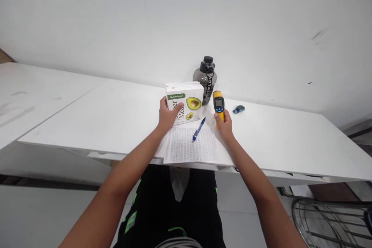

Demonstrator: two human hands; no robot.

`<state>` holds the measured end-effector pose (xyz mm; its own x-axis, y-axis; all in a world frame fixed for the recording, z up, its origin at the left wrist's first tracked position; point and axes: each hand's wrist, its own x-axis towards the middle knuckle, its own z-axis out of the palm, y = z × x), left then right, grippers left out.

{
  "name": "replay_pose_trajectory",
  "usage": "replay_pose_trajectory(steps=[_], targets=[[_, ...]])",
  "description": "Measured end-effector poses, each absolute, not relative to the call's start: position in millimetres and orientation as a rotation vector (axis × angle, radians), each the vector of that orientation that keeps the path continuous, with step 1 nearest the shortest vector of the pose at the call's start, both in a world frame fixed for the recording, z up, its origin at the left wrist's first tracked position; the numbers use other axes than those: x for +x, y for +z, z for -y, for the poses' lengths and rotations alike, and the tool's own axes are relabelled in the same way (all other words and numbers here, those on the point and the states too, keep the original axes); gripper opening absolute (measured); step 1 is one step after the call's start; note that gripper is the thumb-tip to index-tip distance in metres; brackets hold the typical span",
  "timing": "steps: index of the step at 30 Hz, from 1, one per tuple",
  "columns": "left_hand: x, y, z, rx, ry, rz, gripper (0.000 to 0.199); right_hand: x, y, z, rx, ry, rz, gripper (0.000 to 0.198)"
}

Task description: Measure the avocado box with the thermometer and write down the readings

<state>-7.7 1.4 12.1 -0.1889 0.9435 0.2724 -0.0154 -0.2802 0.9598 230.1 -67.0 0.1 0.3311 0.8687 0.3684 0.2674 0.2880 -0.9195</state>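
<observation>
My left hand [167, 113] grips the left side of a white box [183, 90] printed with avocados and a green label, its thumb across the front. The box stands upright on the table. My right hand [226, 124] is wrapped round the handle of a yellow and black infrared thermometer [219, 102], its small screen facing me. A blue pen [199, 129] lies on a sheet of paper [186, 149] covered in rows of small marks, between my two forearms. Behind the box stands a dark translucent water bottle [207, 75] with a black cap and strap, partly hidden by the box.
The white table [279, 135] runs along a white wall [174, 19]. A small dark teal object [238, 109] lies right of the thermometer; I cannot make out its kind. A metal wire rack [328, 217] is below the table at lower right.
</observation>
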Motion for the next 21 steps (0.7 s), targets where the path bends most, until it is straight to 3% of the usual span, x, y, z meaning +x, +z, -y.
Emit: replay_pose_trajectory(steps=[8, 12, 17, 21], targets=[[-7.3, 11.1, -1.3, 1.297, 1.588, -1.170, 0.066, 253.2, -7.2, 57.9, -1.699, 0.253, 1.251, 0.070], [-7.3, 11.5, -0.6, 1.304, 1.575, -1.177, 0.067, 268.4, -14.1, 52.6, -1.965, 0.073, 1.435, 0.054], [-6.3, 13.5, 2.6, 1.322, 1.580, -1.180, 0.069, 265.9, -10.0, 54.6, -2.119, -0.115, 1.524, 0.052], [-5.3, 11.0, 4.5, 1.364, 1.580, -1.178, 0.075, 250.5, -0.9, 61.6, -1.922, -0.293, 1.905, 0.042]])
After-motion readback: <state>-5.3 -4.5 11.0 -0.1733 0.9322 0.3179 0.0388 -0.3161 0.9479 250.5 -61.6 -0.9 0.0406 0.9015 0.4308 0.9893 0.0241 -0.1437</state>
